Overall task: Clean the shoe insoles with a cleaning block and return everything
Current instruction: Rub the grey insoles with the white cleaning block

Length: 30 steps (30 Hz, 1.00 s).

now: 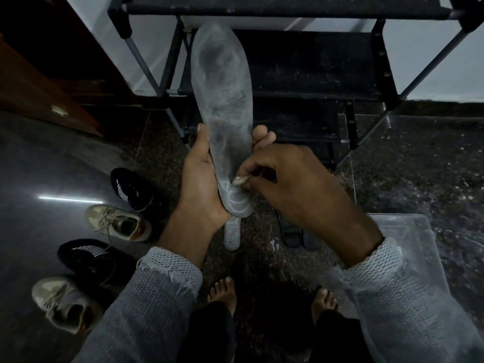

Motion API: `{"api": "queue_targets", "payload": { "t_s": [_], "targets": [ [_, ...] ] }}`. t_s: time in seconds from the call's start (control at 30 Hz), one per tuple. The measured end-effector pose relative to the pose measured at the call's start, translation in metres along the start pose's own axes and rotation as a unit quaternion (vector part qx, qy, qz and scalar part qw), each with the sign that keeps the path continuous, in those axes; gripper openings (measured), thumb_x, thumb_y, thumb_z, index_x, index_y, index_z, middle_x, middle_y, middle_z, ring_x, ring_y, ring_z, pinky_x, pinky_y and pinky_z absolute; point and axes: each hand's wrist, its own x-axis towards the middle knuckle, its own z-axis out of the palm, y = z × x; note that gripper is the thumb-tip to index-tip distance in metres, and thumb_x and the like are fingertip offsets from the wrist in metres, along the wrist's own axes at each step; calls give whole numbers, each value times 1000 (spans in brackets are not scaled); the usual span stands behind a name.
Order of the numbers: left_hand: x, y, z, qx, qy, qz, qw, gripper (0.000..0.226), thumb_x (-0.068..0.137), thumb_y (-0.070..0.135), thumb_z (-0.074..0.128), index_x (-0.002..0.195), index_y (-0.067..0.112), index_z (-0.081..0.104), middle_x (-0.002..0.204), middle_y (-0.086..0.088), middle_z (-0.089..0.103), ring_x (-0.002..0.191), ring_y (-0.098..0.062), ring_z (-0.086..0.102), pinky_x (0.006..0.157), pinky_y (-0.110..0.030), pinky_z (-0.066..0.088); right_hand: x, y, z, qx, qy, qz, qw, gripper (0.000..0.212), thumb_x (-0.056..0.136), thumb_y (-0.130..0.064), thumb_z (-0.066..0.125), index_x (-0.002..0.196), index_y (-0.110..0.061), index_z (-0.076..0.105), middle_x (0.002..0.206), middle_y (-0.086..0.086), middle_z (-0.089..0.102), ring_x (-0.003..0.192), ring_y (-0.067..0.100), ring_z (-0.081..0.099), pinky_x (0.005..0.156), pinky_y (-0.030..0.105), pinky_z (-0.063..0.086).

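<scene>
Insole (222, 100) held upright in front of shoe rack (327, 69), cleaning block (239, 180) on heel area.
My L hand (201, 179) grips insole by heel end, thumb and fingers curled round its edges. My R hand (285, 179) pinches block, pressing it to insole surface. 2nd insole (231, 234) lies on floor (406, 166) below; four shoes (119, 222) at left, clear bin (408, 231) at right.

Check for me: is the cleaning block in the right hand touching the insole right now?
Touching. The head view shows the right hand pinching the small cleaning block, whose tip presses on the heel end of the grey insole held by the left hand.
</scene>
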Motion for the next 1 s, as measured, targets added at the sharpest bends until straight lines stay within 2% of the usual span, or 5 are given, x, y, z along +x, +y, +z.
{"api": "queue_targets", "payload": {
  "t_s": [0.2,0.5,0.63,0.77,1.0],
  "targets": [
    [4,-2,-2,49,-26,-34,998,72,87,66,24,101,20,78,103,-5,43,94,-12,39,85,-30,32,2,1,13,15,119,5,993,12,87,-9,68,93,-16,75,97,-3,69,92,7,62,84,27,53],
    [-3,-2,10,24,51,-15,998,70,97,59,24,122,2,57,114,-13,64,112,-25,62,106,-38,44,1,-2,15,42,100,-3,994,13,87,-8,67,90,-18,76,91,-4,70,85,8,63,80,32,54],
    [-2,-6,11,57,55,-20,997,68,97,58,18,113,4,57,82,-10,71,70,-15,70,65,-27,59,3,-3,15,26,105,1,994,13,88,-10,65,92,-18,75,95,0,69,89,13,63,84,35,53],
    [-7,-3,11,15,75,-8,997,71,98,59,29,131,1,54,121,-15,64,117,-28,62,101,-38,49,1,-6,2,37,-32,-2,999,15,86,-9,67,91,-21,76,91,-9,73,88,1,64,82,17,50],
    [-4,-5,12,6,60,-17,998,73,96,60,31,137,2,49,123,-13,64,121,-25,59,103,-36,46,2,-5,15,56,83,6,995,14,88,-9,65,93,-19,74,94,-2,69,88,9,63,82,32,53]
  ]
}}
